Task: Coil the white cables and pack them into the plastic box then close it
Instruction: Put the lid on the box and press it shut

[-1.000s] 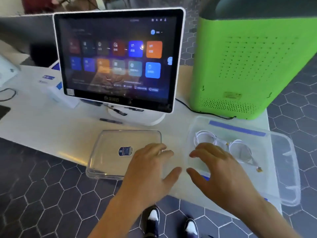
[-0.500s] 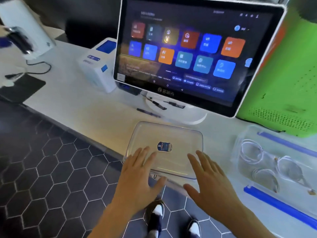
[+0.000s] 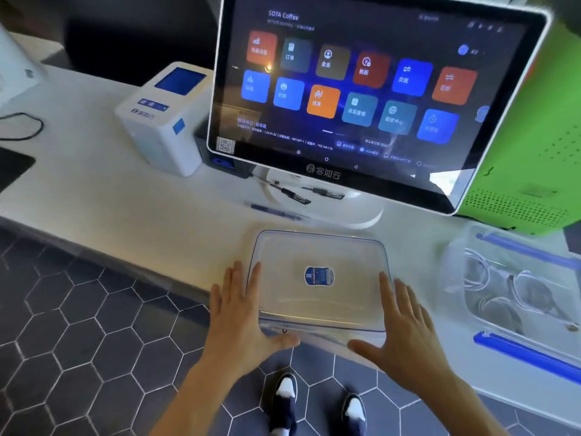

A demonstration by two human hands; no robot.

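Observation:
A clear plastic lid (image 3: 320, 297) with a blue sticker lies at the white counter's front edge, in front of the monitor. My left hand (image 3: 242, 313) rests against its left side, fingers spread and thumb at the near corner. My right hand (image 3: 405, 328) lies against its right side, also with fingers spread. To the right stands the clear plastic box (image 3: 471, 297) with blue clips, and coiled white cables (image 3: 503, 287) lie inside it. Neither hand has closed around the lid.
A touchscreen monitor (image 3: 361, 89) on a white stand rises just behind the lid, with pens (image 3: 292, 196) at its base. A white printer (image 3: 163, 118) sits at the left, a green machine (image 3: 540, 152) at the right. The counter edge (image 3: 125, 262) drops to dark hexagon floor tiles.
Both hands have moved left from the box to the lid and now flank its two sides. My view has swung left and closer.

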